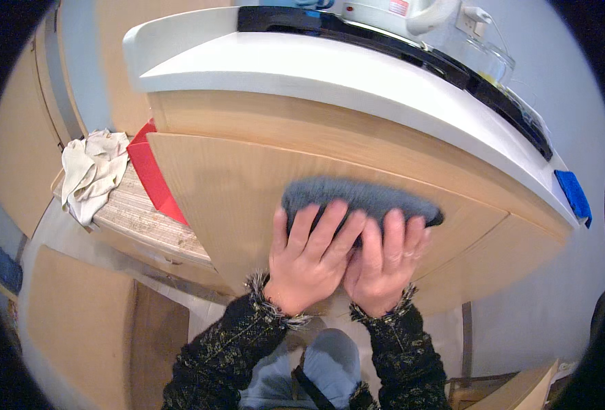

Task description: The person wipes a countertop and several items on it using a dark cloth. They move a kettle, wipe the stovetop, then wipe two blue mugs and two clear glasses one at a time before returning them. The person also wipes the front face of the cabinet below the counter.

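Observation:
My left hand (pixel 312 256) and my right hand (pixel 387 261) lie side by side, both pressing a folded grey cloth (pixel 359 195) against the light wood cabinet door (pixel 220 189). The fingers of each hand point up towards the counter and rest over the cloth's lower part. The cloth's dark edge shows at its right end. Above the door runs the white countertop (pixel 302 56).
A white electric kettle (pixel 384 15) and a glass vessel (pixel 482 59) stand behind the counter's black strip. A blue cloth (pixel 574 197) lies at the right end. At left are a cream cloth (pixel 95 169), a red box (pixel 151 171) and a cardboard box (pixel 82 318).

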`<state>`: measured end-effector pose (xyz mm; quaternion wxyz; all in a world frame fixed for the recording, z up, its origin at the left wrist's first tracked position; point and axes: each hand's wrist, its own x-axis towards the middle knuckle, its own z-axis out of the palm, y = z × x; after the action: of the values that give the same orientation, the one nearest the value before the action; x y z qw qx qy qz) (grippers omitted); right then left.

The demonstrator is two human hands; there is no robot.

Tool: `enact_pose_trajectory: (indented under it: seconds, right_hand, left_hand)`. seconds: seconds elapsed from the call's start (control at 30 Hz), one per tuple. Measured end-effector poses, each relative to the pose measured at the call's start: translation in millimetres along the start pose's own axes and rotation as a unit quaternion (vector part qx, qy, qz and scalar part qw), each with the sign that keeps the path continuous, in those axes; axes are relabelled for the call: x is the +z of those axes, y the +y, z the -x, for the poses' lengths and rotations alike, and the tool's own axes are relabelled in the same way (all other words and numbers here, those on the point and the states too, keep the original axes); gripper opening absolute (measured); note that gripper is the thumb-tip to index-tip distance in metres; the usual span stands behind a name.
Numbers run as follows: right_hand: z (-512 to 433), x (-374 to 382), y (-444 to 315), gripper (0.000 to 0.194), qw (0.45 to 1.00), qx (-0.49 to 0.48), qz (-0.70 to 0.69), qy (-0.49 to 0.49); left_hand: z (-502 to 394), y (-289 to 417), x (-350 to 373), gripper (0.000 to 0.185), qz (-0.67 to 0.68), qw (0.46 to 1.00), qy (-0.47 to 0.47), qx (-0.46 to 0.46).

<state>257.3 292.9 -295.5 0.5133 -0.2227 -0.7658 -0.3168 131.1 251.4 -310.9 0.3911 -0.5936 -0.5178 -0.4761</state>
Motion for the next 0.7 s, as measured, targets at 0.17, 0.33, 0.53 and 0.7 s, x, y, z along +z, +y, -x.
enact_pose_trajectory:
  seconds: [0.17, 0.33, 0.53, 0.7]
  right_hand:
    - [50, -14, 12, 0.032, 0.999, -0.024, 0.025, -0.023]
    - [24, -34, 50, 0.040, 0.999, 0.033, -0.005, -0.009]
    - [39, -41, 70, 0.041, 0.999, 0.047, -0.004, -0.009]
    - [125, -34, 54, 0.039, 0.996, 0.036, -0.040, -0.074]
  left_hand:
    - [40, 28, 8, 0.044, 0.003, 0.999, -0.032, 0.030]
    - [-7, 58, 18, 0.044, 0.015, 0.999, -0.029, 0.027]
    - [-11, 80, 27, 0.043, 0.031, 0.998, -0.054, 0.021]
    - [71, 88, 31, 0.040, 0.048, 0.987, -0.149, 0.025]
